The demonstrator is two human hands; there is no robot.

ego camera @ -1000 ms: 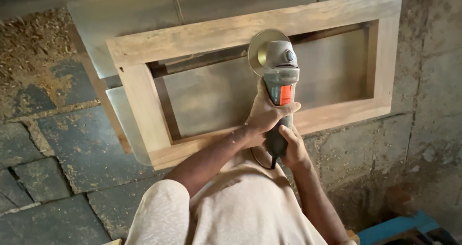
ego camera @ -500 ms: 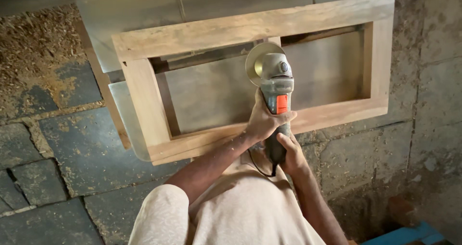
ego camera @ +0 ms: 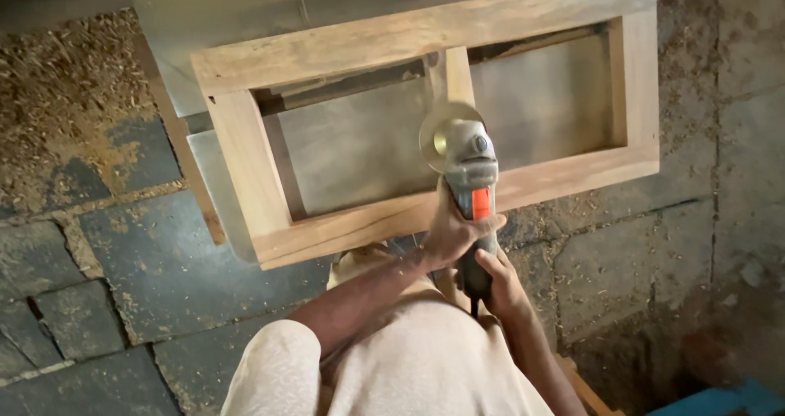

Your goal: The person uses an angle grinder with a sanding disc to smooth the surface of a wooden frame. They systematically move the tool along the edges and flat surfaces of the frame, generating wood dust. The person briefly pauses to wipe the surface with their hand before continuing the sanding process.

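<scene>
Your left hand [ego camera: 448,228] wraps its fingers around the middle of the grey angle grinder with an orange switch [ego camera: 470,183], and your right hand [ego camera: 499,279] is clenched on its dark rear handle, nearer to you. The grinder's round sanding disc [ego camera: 437,130] lies on the short middle upright of the rectangular pale wooden frame [ego camera: 245,167]. The frame rests on grey boards above the sawdust-strewn stone floor [ego camera: 123,252].
</scene>
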